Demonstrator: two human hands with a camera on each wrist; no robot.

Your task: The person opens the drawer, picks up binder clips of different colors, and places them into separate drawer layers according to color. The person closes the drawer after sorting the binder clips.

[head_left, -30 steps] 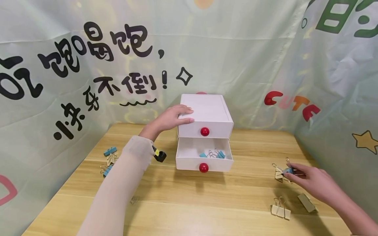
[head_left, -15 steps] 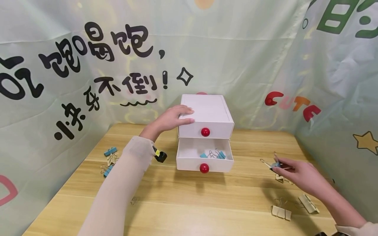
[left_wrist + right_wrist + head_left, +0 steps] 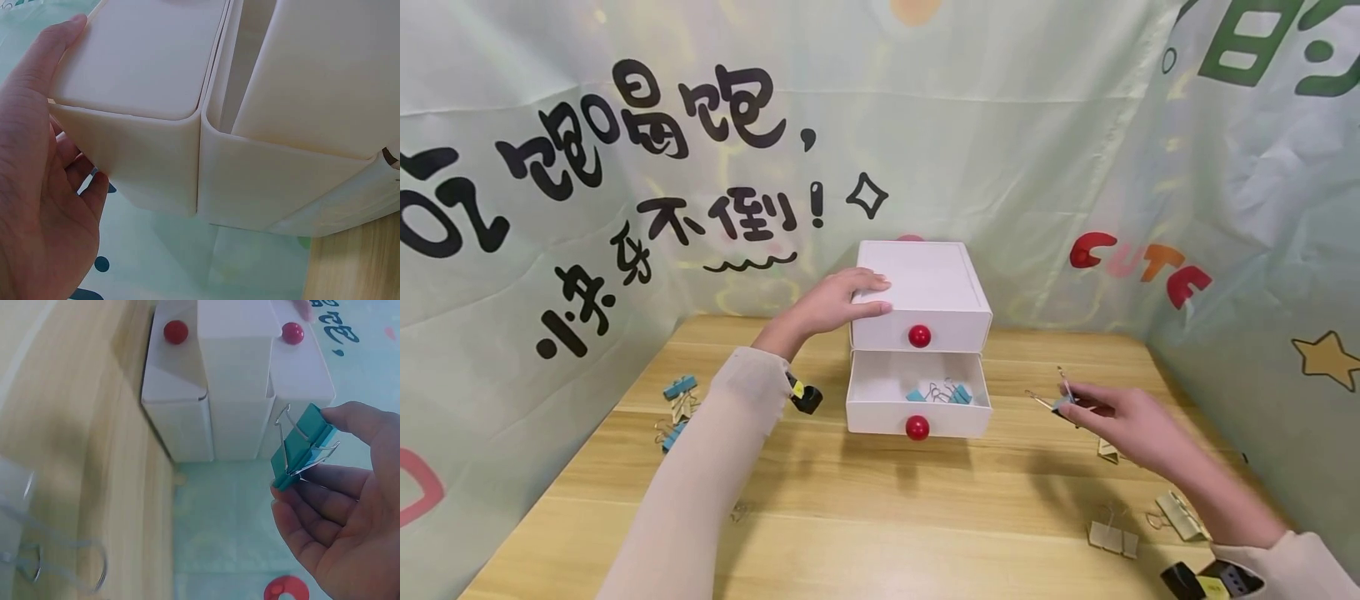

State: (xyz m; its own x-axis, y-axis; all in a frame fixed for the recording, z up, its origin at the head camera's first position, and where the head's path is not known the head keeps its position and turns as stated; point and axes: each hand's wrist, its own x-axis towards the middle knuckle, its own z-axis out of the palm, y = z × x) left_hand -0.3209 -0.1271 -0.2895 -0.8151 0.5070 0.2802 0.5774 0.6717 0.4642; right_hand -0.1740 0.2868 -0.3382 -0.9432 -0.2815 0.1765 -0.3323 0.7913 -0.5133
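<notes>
My left hand (image 3: 842,298) rests on the top of a white two-drawer box (image 3: 925,271), near its left front edge. In the left wrist view, the thumb lies along that edge and the fingers (image 3: 94,194) are partly hidden behind the box. My right hand (image 3: 1120,421) pinches a blue binder clip (image 3: 303,447) between thumb and fingers, above the table right of the box. The clip's wire handles stand apart. The lower drawer (image 3: 917,417) is pulled out and has blue binder clips (image 3: 958,393) inside; the upper drawer (image 3: 883,333) is closed.
Cream binder clips (image 3: 1112,539) lie on the table at the right, one partly behind my right hand. More blue and cream clips (image 3: 681,386) sit at the left edge, beside my left forearm. A printed cloth (image 3: 1000,167) surrounds the table behind and at the sides.
My right hand has carried the blue binder clip leftward and slightly up, away from the cream clips toward the box. The left hand and the open drawer look unchanged.
</notes>
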